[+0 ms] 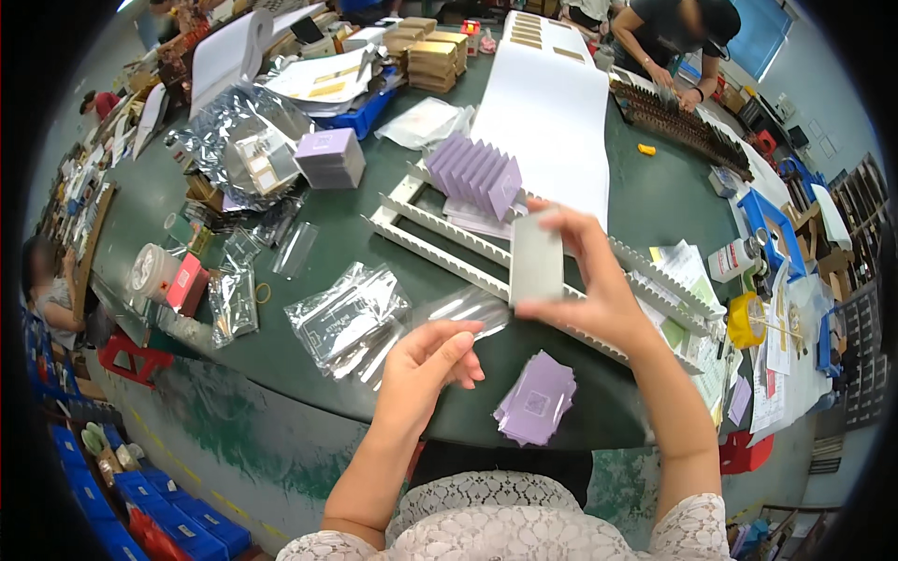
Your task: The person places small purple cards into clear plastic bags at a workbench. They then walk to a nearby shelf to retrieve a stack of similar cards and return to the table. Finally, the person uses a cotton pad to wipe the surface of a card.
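My right hand point(603, 285) grips a pale grey rectangular card point(537, 259) by its edges, thumb below and fingers above. The card is slightly blurred and hangs over a toothed white rack point(440, 245). Lower and to the left, my left hand point(421, 369) is closed, thumb against the curled fingers; whether anything thin is pinched there I cannot tell. Just beyond its fingertips lie clear plastic sleeves point(465, 309), beside a pile of printed clear bags point(346, 316). Near the table's front edge rests a loose stack of purple cards point(537, 400). Several purple cards point(475, 173) stand upright in the rack.
Left of the rack are a purple card block point(330, 157), crumpled silvery plastic point(234, 140) and a white tub point(152, 271). Yellow tape point(746, 320), a bottle point(732, 260) and papers lie at right. Across the table, another person point(675, 42) handles a dark toothed rack point(678, 122).
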